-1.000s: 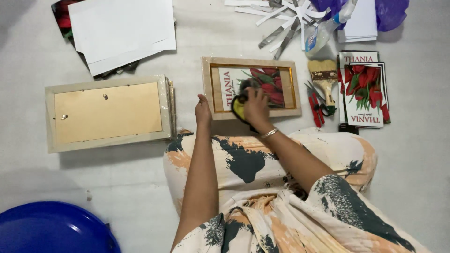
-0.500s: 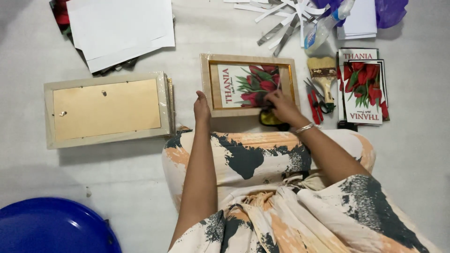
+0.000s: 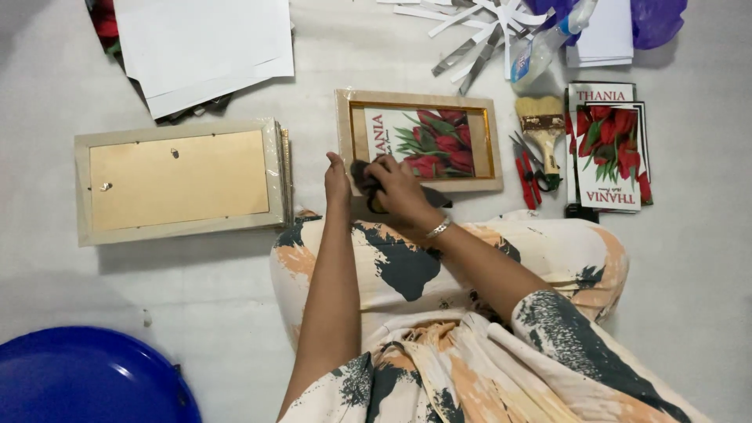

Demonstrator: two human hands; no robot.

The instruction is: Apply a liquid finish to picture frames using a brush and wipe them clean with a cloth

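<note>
Now two hands (image 3: 338,180) (image 3: 399,188) and one dark cloth (image 3: 363,174) meet one picture frame (image 3: 419,141).

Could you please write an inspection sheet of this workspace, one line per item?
Surface: pale floor, lightly marked.
Job's things: wooden picture frame with a red flower print; dark cloth on its lower left corner.
Clutter: stack of face-down frames, white sheets, paper strips, spray bottle, paintbrush, red scissors, flower prints, purple bag.
Grips: left hand steadies the frame edge; right hand presses the cloth.
Cables: nothing seen.
Surroundings: blue tub, lower left.
</note>
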